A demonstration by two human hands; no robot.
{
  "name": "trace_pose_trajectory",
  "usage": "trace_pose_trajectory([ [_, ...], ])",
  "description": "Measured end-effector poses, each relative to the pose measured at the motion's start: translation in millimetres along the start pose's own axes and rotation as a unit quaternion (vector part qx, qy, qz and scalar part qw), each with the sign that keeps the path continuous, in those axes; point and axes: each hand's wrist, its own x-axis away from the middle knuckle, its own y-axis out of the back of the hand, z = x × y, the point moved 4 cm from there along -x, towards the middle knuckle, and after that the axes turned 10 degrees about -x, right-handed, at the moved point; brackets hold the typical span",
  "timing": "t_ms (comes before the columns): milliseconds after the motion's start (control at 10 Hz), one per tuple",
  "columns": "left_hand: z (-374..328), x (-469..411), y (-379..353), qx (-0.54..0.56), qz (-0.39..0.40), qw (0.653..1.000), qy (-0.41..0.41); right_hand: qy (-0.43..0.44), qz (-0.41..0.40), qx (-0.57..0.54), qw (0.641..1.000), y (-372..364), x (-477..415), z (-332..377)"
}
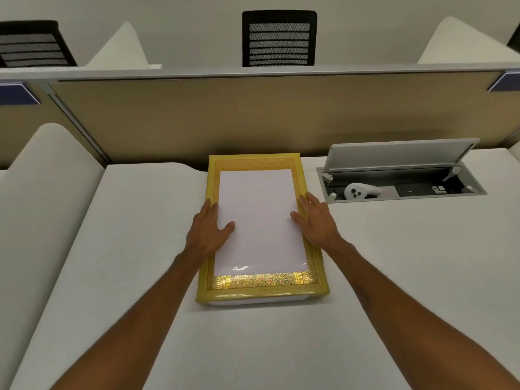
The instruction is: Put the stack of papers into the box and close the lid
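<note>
- Settling the stack of papers [260, 218] into the gold box [315, 273] at frame centre is, as I read it, the step in hand.
- My left hand [209, 230] and right hand [316, 218] flank the sheets, fingers open and flat, thumbs lying on the paper, gripping nothing.
- Next I'd need the lid; I cannot see one.
- Box sits on a white desk [394, 263]; open cable tray [402, 184] upper right, tan partition [253, 114] behind, black chair [279, 38] at top.
</note>
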Motion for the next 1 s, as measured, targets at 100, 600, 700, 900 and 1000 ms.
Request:
trace_pose_trajectory([
  [100,1.4,-14.7,2.1,-0.032,-0.009,0.999,-0.008,0.007,0.006,0.021,1.000,0.2,-18.1,0.6],
  [600,-7.3,-2.1,11.9,-0.093,-0.006,0.996,-0.015,0.006,0.016,0.067,0.998,9.3,-9.7,7.2],
  [700,-17.7,16.0,24.0,-0.107,-0.047,0.993,-0.029,0.037,-0.014,0.068,0.997,21.3,3.7,21.1],
  [900,-60.0,61.4,81.2,-0.075,-0.162,0.980,-0.092,0.105,-0.081,0.063,0.989,71.9,41.3,60.5],
  [1000,-86.3,83.5,112.8,-0.076,-0.214,0.965,-0.129,0.146,-0.134,0.071,0.978,103.9,60.8,79.7],
])
